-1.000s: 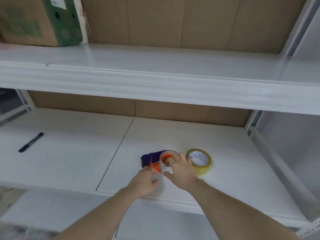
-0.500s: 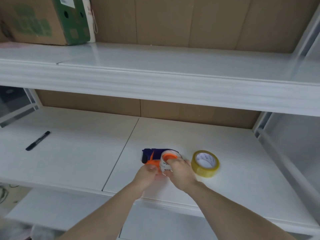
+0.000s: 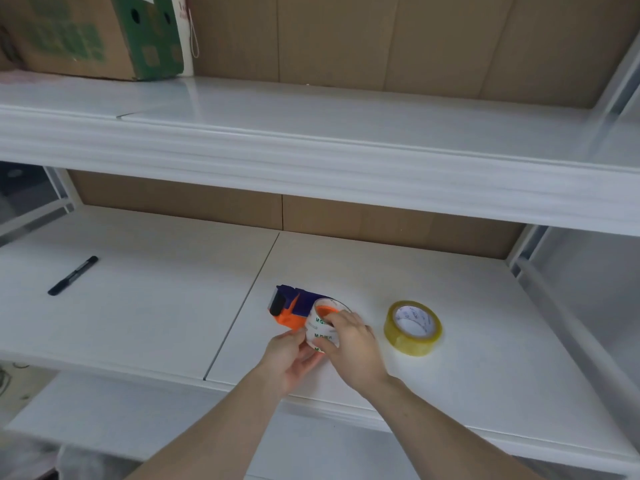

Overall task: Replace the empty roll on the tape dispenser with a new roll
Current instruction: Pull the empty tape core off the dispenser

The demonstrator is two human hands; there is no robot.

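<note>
An orange and dark blue tape dispenser [image 3: 292,308] lies on the white middle shelf [image 3: 467,323]. A white empty roll core [image 3: 320,323] with green print sits on its orange hub. My right hand [image 3: 349,344] grips that core from the right, thumb and fingers around its rim. My left hand [image 3: 289,356] holds the near end of the dispenser, just below the core. A new roll of yellowish clear tape [image 3: 412,327] lies flat on the shelf to the right, apart from both hands.
A black marker [image 3: 72,275] lies at the left of the same shelf. Above it, the upper shelf [image 3: 311,150] juts out, with a cardboard box [image 3: 93,36] at its far left. A white upright post [image 3: 540,299] bounds the shelf on the right.
My left hand closed in on the dispenser's near end. My right hand shifted its hold on the white core, and the dispenser has tilted up slightly. The new roll stayed put.
</note>
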